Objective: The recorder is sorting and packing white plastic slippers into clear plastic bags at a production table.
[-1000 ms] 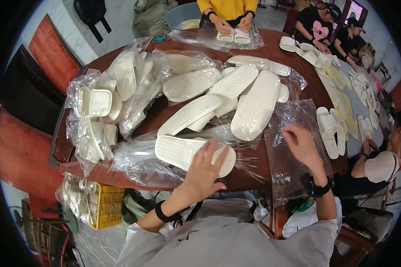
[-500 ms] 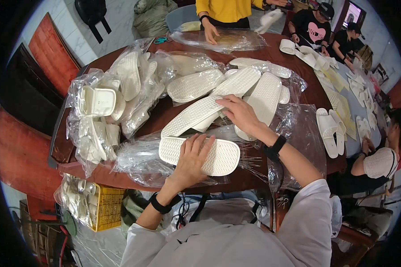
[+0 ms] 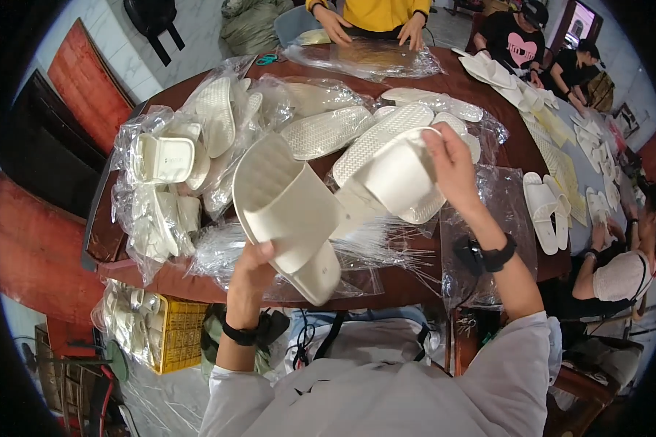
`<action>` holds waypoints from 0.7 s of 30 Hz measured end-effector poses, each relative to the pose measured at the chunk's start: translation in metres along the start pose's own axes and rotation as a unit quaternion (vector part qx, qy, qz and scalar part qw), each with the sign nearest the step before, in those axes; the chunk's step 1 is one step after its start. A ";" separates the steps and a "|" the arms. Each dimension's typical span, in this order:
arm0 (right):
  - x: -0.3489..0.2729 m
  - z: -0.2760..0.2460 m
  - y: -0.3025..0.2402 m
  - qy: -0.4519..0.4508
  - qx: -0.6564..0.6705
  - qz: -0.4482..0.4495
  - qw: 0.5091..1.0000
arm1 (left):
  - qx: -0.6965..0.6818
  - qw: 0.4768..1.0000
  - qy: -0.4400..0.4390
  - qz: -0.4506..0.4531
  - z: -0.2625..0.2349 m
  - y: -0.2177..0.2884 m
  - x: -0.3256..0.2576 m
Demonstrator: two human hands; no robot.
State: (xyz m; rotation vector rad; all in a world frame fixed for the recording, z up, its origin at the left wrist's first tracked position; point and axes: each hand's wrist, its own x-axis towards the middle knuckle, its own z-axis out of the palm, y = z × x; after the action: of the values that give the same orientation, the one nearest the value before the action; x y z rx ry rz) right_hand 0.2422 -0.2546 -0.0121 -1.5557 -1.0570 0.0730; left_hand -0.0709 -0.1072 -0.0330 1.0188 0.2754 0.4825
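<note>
My left hand point(image 3: 251, 268) grips a white slide sandal point(image 3: 291, 215) by its side edge, tilted up above the table edge so its broad strap shows. In my right hand point(image 3: 455, 166) is a second white slide sandal point(image 3: 399, 178), pinched at one end, strap facing up. It hangs over loose white slides on the table, among them one with a textured sole point(image 3: 393, 127) just behind it. Below the held sandals lie clear plastic bags point(image 3: 226, 247) and a fan of thin clear strands point(image 3: 386, 244).
Bagged white slides point(image 3: 171, 159) are heaped at the left of the brown table point(image 3: 116, 275). Across it, a person in a yellow top point(image 3: 383, 18) handles clear plastic. At right, several people sit by a grey table with more slides point(image 3: 543, 204). A yellow crate point(image 3: 182, 335) stands on the floor, lower left.
My left hand has turned its slide from sole-up to strap-side and raised it. My right hand has picked a slide off the pile and lifted it. The far person's hands are lower, on the plastic.
</note>
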 end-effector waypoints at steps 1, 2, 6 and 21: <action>-0.001 -0.010 0.005 -0.012 0.000 0.019 1.000 | -0.001 1.000 0.000 -0.001 0.001 -0.005 0.002; -0.003 -0.017 0.010 -0.023 0.000 0.038 0.999 | -0.050 0.998 0.037 -0.020 0.006 -0.012 0.004; -0.021 -0.020 0.022 -0.189 -0.094 0.135 0.968 | -0.166 0.966 0.148 -0.129 0.025 -0.035 0.015; -0.048 0.009 0.038 -0.194 -0.131 0.002 0.972 | 0.300 0.936 0.166 0.074 -0.007 -0.103 0.028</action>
State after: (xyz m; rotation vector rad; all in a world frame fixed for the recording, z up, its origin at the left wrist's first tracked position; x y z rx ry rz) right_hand 0.2300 -0.2744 -0.0692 -1.8266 -1.4141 0.2571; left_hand -0.0231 -0.1320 -0.1257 1.5607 0.6800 0.7333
